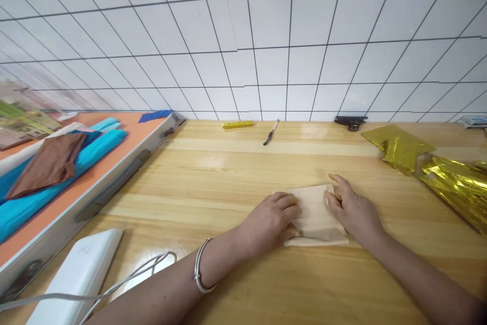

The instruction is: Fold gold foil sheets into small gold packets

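Observation:
A folded pale beige sheet [314,216], thin like cloth or crepe paper, lies on the wooden table in front of me. My left hand [272,218] is on its left edge, with fingers curled over the top and the thumb low at the near side. At the upper right edge, my right hand [353,208] pinches the sheet between thumb and bent fingers, while one finger points up and away. Parts of the fingertips are hidden. A silver bangle [198,266] circles my left wrist.
Left: an orange-topped surface [131,135] with blue rolls [101,147] and a brown folded piece [49,165]; nearer, a white power bank [78,274] with a cable. Back: a yellow strip [238,124], a pen [271,133], a black object [352,122]. Right: gold foil [456,183]. Tiled wall [266,21] behind.

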`<state>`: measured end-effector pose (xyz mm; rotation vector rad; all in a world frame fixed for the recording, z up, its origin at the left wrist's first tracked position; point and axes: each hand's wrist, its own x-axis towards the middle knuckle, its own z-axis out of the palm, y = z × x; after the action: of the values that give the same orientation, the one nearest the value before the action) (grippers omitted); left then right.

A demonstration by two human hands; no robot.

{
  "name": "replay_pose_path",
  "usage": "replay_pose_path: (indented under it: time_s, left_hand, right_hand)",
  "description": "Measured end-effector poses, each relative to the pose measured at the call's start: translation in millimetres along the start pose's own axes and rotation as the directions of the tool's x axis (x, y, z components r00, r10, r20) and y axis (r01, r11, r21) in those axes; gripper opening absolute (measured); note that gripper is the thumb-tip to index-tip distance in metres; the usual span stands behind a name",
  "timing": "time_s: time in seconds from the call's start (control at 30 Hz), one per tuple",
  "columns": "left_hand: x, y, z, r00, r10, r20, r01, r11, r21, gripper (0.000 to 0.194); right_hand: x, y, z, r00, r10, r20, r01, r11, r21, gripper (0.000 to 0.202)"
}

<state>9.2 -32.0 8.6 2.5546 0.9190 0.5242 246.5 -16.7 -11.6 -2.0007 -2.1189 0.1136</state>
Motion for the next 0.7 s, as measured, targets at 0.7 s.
replay_pose_path:
  time_s: [0.7]
  left_hand:
    - [-10.5, -4.2, -21.7, 0.887, 0.065, 0.456, -0.033, 0.997, -0.077, 0.097]
  right_hand:
    - [-12.0, 5.2, -57.1, 0.559, -0.736, 0.382, 0.553, 0.674, 0.489, 0.057]
